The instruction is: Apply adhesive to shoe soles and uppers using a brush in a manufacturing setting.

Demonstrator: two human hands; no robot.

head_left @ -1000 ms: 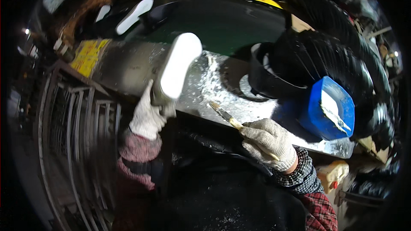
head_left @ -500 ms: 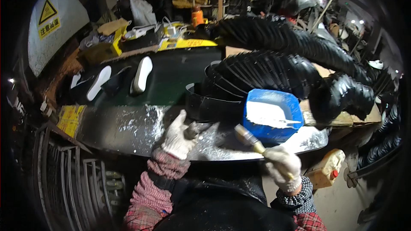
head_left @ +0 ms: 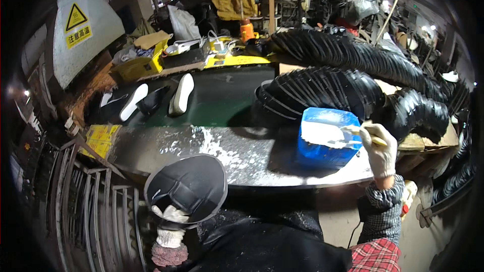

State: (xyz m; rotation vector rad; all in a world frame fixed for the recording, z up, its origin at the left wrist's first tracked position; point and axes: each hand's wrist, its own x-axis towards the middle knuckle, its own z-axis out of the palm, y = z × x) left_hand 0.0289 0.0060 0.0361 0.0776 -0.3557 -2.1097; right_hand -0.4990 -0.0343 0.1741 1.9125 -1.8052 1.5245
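Observation:
My left hand [head_left: 172, 215], in a whitish glove, grips the lower rim of a black bowl-shaped piece of flexible material [head_left: 209, 184], its fingers showing inside the hollow. The piece is tilted in front of the table's near edge. My right hand [head_left: 380, 151], also gloved, is closed round a paintbrush [head_left: 379, 142] with a pale yellow handle. The brush end points left over a cut-open blue container [head_left: 322, 158] of thick white liquid [head_left: 322, 133]. Whether the bristles touch the liquid I cannot tell.
Long nested stacks of similar black pieces [head_left: 322, 90] lie behind the container. White-soled black shoes [head_left: 182, 93] rest on a dark green belt [head_left: 217, 100]. White smears mark the metal tabletop [head_left: 151, 143]. A metal rack [head_left: 96, 206] stands at lower left.
The black piece at the stack's near end has come off and is now in my left hand, drawn back to the lower left. My right hand has moved the brush up and right to the container.

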